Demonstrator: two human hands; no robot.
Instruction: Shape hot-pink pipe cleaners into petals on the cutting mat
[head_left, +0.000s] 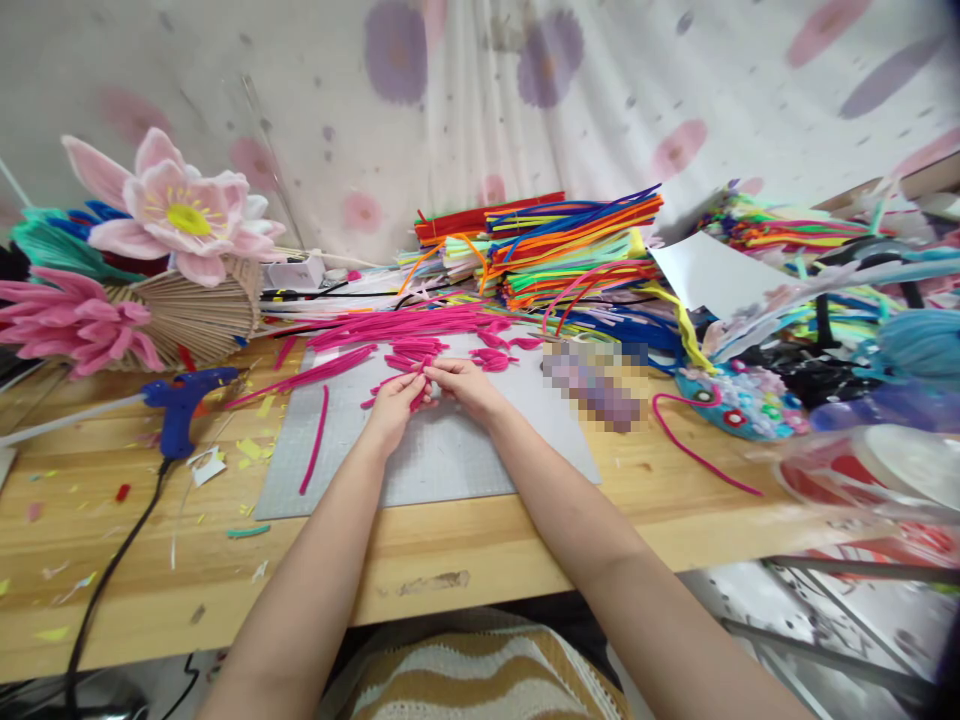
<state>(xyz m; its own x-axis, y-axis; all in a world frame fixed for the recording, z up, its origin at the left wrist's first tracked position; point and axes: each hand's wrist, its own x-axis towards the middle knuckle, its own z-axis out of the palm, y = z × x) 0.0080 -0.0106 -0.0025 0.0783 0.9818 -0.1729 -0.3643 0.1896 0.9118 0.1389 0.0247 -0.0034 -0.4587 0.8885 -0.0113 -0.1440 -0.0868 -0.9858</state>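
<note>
Over the grey cutting mat [465,465], my left hand [396,402] and my right hand [471,387] meet with their fingertips close together. Both are closed in a pinch on a bright pink pipe cleaner [420,397], partly hidden by the fingers. Short pink pipe cleaner pieces [412,348] lie just beyond the hands, and bent, petal-like pink pieces [491,358] are to their right. Farther back is a bundle of long pink pipe cleaners [397,322]. One single pink pipe cleaner [315,440] rests on the mat left of my left forearm.
A blue glue gun [180,405] with a black cord stands at left, below fuzzy pink flowers [184,215]. Stacked multicoloured pipe cleaners [570,250] line the back. At right are a blue decorated piece [739,400] and a red-and-white tub [870,470]. Scraps litter the wooden table [247,580].
</note>
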